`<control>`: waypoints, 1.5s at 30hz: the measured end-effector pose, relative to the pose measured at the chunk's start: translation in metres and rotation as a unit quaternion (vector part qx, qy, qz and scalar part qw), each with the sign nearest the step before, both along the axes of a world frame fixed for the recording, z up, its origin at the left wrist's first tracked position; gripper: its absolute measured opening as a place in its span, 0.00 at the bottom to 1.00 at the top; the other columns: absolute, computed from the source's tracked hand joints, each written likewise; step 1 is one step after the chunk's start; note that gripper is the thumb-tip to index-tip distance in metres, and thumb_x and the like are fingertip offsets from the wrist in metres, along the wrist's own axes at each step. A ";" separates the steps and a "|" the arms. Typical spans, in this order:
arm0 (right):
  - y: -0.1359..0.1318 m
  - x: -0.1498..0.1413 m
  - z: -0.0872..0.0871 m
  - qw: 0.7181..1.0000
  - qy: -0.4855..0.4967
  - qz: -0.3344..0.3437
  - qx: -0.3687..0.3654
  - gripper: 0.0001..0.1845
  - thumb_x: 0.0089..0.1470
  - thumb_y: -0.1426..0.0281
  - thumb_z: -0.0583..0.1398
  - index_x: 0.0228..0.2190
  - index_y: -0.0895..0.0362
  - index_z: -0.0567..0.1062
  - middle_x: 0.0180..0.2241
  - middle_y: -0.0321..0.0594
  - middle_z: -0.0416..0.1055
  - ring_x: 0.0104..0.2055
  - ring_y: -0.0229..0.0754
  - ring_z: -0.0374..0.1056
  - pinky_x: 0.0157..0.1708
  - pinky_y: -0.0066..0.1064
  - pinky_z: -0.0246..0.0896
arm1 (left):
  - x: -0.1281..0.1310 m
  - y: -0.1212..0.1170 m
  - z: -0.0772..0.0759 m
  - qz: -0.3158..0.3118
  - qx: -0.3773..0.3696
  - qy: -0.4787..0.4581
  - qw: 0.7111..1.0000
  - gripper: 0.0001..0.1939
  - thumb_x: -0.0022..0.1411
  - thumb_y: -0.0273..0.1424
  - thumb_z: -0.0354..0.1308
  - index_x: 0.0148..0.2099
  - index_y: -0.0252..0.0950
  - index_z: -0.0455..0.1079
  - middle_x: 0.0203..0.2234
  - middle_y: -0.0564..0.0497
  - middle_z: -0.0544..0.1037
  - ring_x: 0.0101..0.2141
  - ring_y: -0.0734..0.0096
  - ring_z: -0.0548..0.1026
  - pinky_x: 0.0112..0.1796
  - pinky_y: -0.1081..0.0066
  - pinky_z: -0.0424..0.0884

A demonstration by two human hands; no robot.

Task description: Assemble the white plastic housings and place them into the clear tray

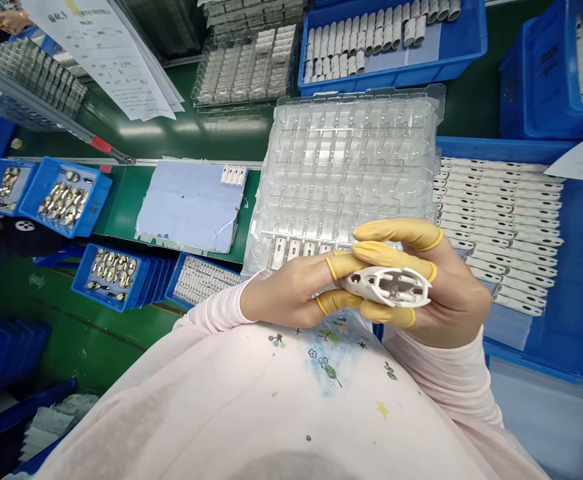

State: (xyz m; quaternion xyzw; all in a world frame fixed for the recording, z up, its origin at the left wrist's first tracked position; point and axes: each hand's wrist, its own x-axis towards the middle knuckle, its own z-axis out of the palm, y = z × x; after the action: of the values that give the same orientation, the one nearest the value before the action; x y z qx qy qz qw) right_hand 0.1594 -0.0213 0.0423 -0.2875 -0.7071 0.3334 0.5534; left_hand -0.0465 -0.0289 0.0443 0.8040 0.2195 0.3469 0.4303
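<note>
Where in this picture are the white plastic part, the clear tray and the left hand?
White plastic part point(386, 287): head view, on its middle.
Clear tray point(346, 167): head view, on its upper cells.
Left hand point(286, 293): head view, on its back.

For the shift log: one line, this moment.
left hand, right hand | both grip white plastic housing | yellow finger cots | nearby: clear plastic tray

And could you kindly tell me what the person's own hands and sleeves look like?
Both arms wear long, loose, pale pink sleeves. The left hand and the right hand are gloveless, but several fingers on each wear yellow rubber finger cots with darker, rolled rims.
</note>
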 end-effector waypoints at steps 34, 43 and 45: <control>0.004 -0.001 -0.004 0.992 0.016 0.077 0.097 0.38 0.58 0.70 0.70 0.68 0.47 0.73 0.60 0.50 0.76 0.52 0.55 0.79 0.45 0.49 0.83 | 0.004 -0.002 -0.004 0.056 0.125 -0.062 0.989 0.20 0.79 0.33 0.52 0.69 0.39 0.61 0.50 0.45 0.83 0.50 0.67 0.83 0.49 0.70 0.79; 0.005 -0.001 -0.015 0.989 0.056 -0.125 0.055 0.22 0.46 0.68 0.79 0.44 0.46 0.86 0.33 0.38 0.81 0.31 0.45 0.76 0.28 0.39 0.73 | 0.004 0.002 -0.004 0.222 0.036 -0.055 0.973 0.17 0.73 0.47 0.62 0.55 0.41 0.71 0.49 0.46 0.81 0.50 0.64 0.80 0.52 0.60 0.77; 0.004 -0.004 -0.013 0.990 0.098 -0.103 0.005 0.17 0.46 0.69 0.79 0.39 0.47 0.86 0.29 0.35 0.79 0.27 0.41 0.73 0.25 0.35 0.69 | 0.002 0.003 -0.001 0.197 -0.056 -0.061 0.977 0.21 0.70 0.52 0.64 0.51 0.41 0.72 0.44 0.48 0.80 0.45 0.67 0.79 0.47 0.62 0.77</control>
State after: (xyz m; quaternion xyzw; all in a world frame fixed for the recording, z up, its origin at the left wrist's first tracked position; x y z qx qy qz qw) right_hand 0.1554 -0.0178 0.0289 -0.3220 -0.6179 0.2976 0.6526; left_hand -0.0447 -0.0256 0.0434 0.6969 0.3664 0.4602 0.4103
